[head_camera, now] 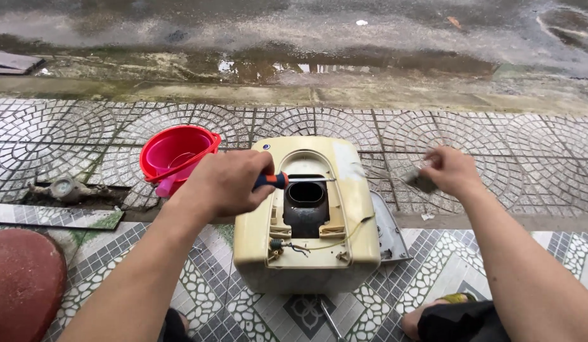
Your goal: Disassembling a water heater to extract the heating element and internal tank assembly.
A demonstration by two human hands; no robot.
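A cream plastic appliance housing (354, 244) stands on the tiled ground in front of me, its top opened around a dark oval opening (305, 196) with loose wires near the front. My left hand (227, 183) grips a screwdriver with an orange and dark handle (273, 180), its shaft lying across the opening. My right hand (451, 170) is raised to the right of the housing and pinches a small dark flat piece (422, 183), blurred by motion.
A red bucket with a pink scoop inside (178, 152) sits left of the housing. A grey panel (389, 228) leans at its right side. A water meter (64, 187) lies in a recess at left, a reddish round stool (21, 285) at bottom left. Wet road beyond the kerb.
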